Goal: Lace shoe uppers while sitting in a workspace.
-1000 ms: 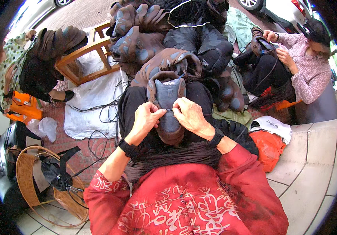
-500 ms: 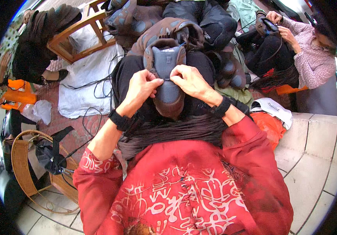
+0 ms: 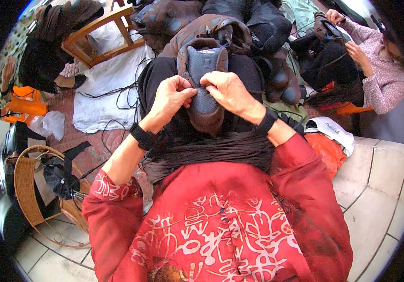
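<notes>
On my lap lies a brown shoe (image 3: 206,121) with blue-grey mesh, its toe toward me and its tongue (image 3: 206,61) lying away from me. Its sole is out of sight. My left hand (image 3: 173,96) is pinched closed at the left edge of the mesh. Opposite it, my right hand (image 3: 230,94) pinches over the right side of the mesh, slightly farther up. A thin dark line runs across the mesh between the fingertips. What the fingers hold is too small to make out. Another brown and grey shoe (image 3: 195,30) lies just beyond my knees.
Dark shoes (image 3: 281,77) are heaped beyond and right of my knees. Black cords cross a white sheet (image 3: 101,101) at left, near a wooden frame (image 3: 99,61). A wicker chair (image 3: 27,190) stands left. At right, a person (image 3: 380,66) handles a shoe; a white cap (image 3: 331,131) lies nearer.
My left hand has come up slightly along the shoe, and both hands stay pinched at the mesh. The view has shifted a little. The person at right has moved their hands farther apart.
</notes>
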Motion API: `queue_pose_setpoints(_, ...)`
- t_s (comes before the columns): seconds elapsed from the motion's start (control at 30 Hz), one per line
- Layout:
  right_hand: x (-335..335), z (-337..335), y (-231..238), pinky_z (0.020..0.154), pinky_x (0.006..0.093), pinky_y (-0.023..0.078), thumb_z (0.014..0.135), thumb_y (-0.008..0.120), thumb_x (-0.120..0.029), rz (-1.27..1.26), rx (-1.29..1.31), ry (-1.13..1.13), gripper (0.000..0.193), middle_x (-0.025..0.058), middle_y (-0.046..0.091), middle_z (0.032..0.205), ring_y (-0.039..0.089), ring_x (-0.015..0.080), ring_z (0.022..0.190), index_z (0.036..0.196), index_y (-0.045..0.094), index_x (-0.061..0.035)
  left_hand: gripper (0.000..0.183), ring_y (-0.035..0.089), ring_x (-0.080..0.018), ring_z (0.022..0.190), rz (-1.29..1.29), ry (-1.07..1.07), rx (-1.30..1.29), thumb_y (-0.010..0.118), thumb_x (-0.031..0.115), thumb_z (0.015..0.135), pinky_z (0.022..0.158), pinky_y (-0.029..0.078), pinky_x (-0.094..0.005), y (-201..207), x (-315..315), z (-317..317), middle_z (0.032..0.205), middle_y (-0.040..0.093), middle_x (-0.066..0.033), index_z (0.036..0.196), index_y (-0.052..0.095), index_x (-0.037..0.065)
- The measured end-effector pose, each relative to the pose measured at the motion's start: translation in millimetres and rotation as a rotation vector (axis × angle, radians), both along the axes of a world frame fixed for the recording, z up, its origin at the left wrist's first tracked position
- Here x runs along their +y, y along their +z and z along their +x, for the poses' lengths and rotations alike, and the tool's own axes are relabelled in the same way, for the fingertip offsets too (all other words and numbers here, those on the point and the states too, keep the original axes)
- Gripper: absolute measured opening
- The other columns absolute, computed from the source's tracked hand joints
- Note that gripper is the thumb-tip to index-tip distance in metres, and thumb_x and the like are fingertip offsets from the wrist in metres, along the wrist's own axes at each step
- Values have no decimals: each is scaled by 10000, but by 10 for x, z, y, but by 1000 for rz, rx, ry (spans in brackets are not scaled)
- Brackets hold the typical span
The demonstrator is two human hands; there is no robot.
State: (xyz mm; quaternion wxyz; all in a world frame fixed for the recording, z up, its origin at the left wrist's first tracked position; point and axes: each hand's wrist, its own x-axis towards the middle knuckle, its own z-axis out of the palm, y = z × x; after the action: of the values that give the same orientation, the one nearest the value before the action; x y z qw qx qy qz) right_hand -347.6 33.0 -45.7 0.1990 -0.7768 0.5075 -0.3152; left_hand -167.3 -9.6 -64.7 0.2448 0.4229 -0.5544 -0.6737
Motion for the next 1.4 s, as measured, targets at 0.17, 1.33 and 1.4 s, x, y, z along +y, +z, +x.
queue_pose_setpoints(0.17,-47,33,58,661,407,455,728,555,-112,-3,308,-5,143,162,575,766,574,340,761,831,542,-13,103,521,-86,563,23,-36,76,621,52,793,518,440,-203,13,-30,38,701,565,-29,813,523,26)
queue_pose_setpoints(1.33,-33,-19,50,662,420,466,669,561,-135,182,-5,-43,169,179,602,757,587,355,752,793,589,-24,85,536,-286,747,-903,-55,-255,589,30,738,670,438,-346,90,126,-198,765,523,-136,813,553,15)
queue_pose_setpoints(1.4,-1,-45,62,673,405,467,666,565,-130,159,-123,-12,194,179,603,759,590,342,748,820,591,-15,69,528,-299,751,-927,7,-223,578,30,746,674,434,-359,56,153,-192,770,521,-142,803,544,14)
